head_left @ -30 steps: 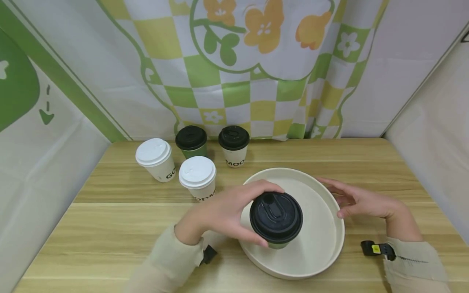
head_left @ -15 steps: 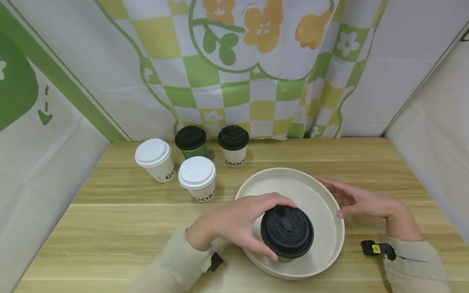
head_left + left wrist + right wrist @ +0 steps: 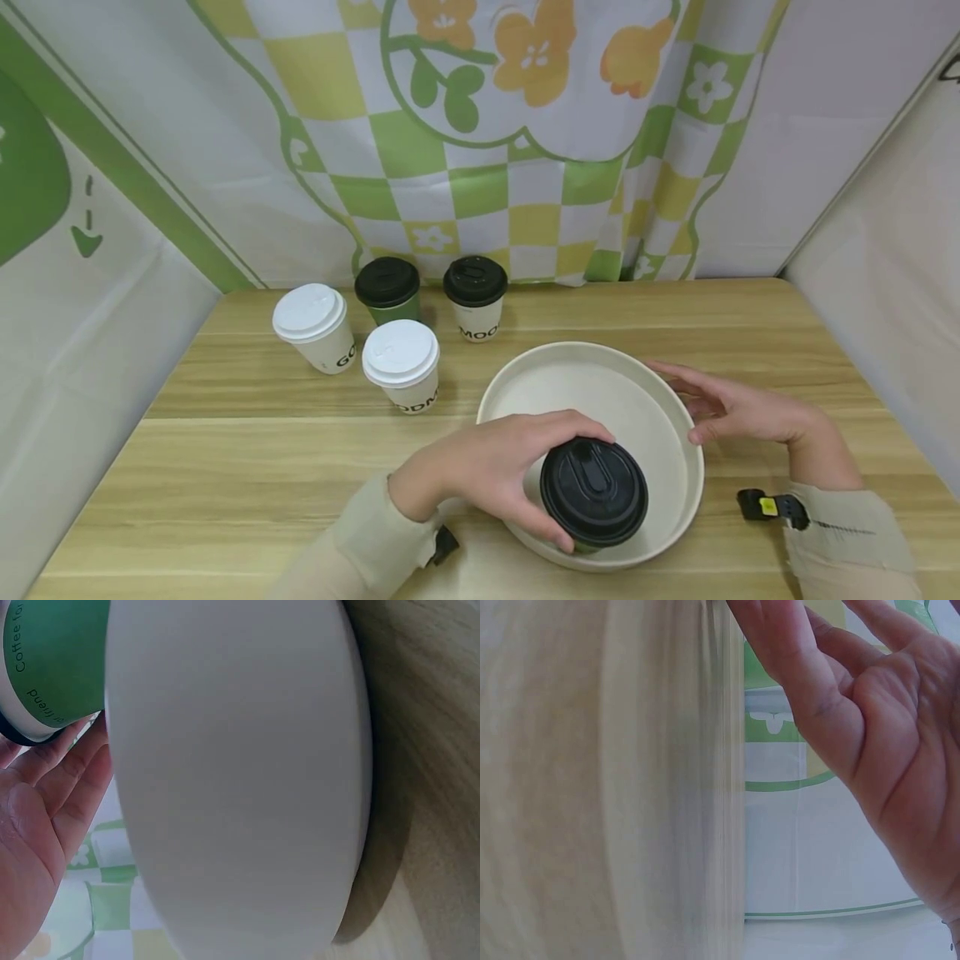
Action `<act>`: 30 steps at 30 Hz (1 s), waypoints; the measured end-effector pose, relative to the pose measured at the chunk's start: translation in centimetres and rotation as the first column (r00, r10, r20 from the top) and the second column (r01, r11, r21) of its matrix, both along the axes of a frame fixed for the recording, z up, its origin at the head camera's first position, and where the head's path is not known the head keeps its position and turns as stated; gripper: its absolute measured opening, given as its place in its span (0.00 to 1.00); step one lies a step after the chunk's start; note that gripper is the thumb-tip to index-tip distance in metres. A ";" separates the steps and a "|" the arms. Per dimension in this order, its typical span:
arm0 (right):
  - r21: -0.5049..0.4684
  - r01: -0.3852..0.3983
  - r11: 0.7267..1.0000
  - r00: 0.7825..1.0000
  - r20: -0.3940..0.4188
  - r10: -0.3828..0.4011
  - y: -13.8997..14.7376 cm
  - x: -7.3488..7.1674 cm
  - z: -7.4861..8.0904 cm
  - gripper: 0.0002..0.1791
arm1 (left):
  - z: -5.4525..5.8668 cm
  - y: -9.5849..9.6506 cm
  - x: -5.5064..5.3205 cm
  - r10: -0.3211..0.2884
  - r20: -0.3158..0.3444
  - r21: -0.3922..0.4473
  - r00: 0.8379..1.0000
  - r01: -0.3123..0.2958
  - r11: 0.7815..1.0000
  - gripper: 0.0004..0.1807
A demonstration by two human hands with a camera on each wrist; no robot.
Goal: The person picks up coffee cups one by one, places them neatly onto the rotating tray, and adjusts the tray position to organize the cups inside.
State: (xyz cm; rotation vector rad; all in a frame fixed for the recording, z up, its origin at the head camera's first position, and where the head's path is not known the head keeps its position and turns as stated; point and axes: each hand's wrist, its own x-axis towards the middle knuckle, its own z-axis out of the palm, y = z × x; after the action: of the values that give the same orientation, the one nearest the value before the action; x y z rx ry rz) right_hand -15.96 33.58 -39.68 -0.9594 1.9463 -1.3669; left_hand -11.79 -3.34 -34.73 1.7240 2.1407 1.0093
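My left hand (image 3: 502, 467) grips a green paper coffee cup (image 3: 56, 656) around its upper part, thumb on the near side and fingers on the far side. The cup's black lid (image 3: 594, 492) faces up in the head view, and the cup is over the near part of a round cream tray (image 3: 517, 367). In the left wrist view the cup's lower part is hidden behind the tray's side wall (image 3: 240, 780). My right hand (image 3: 750, 412) stands at the tray's right rim, fingers loosely bent along the outer wall and thumb tip right at the edge.
Left of the tray stand two white-lidded cups, one farther left (image 3: 311, 325) and one nearer (image 3: 403, 367). Behind them are a black-lidded green cup (image 3: 388, 292) and a black-lidded white cup (image 3: 477, 298). A patterned curtain (image 3: 480, 192) hangs at the wooden table's (image 3: 247, 467) back edge.
My left hand has carried the green cup toward the near right of the tray and lower in the head view, slowing lately. The right hand stays at the rim.
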 end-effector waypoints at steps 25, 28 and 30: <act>0.011 0.005 1.000 1.000 -0.011 -0.005 0.0 -0.2 -0.1 0.47 | -0.3 0.3 0.5 -0.015 -0.023 -0.032 1.000 0.014 0.999 0.53; 0.010 0.006 1.000 1.000 -0.006 -0.006 0.0 -0.1 -0.1 0.47 | -0.4 0.3 0.5 -0.017 -0.027 -0.042 0.999 0.016 0.999 0.53; 0.011 0.007 1.000 1.000 -0.005 -0.007 0.0 -0.1 0.0 0.47 | -0.3 0.3 0.4 -0.017 -0.030 -0.049 0.999 0.015 0.999 0.54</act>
State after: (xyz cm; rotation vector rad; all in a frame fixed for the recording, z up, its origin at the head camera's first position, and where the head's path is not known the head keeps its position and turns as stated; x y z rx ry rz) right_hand -16.01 33.56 -39.72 -0.9526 1.9604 -1.3576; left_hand -11.35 -3.04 -35.06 1.7418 2.1483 0.9244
